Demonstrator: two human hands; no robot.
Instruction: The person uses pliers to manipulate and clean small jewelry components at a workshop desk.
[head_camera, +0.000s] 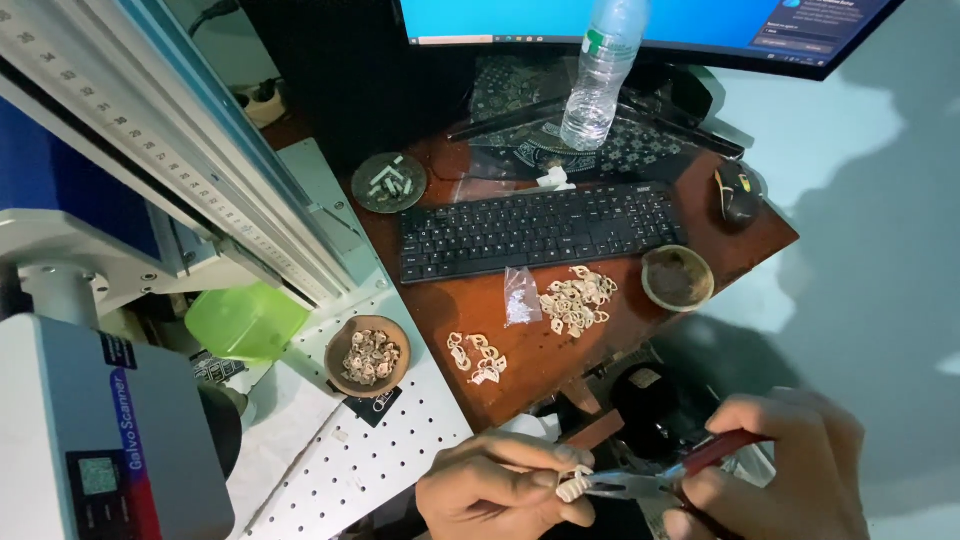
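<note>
Head view — left hand (500, 490) fingers pinch pale ring (572, 486), right hand (790, 475) grips pliers (650, 484) — below desk edge (640, 345).

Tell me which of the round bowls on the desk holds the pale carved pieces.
The wooden bowl at the desk's left edge, on the white perforated plate. The bowl by the keyboard looks empty of pieces; the dark dish holds small white stubs.

A reddish-brown wooden desk (740, 240) stands over a pale grey-green floor (880, 150) crossed by soft shadows. A white perforated table (390, 440) adjoins its left side, beneath a slanted metal rail (170, 150). A lit monitor (640, 20) glows blue at the desk's far edge.
</note>
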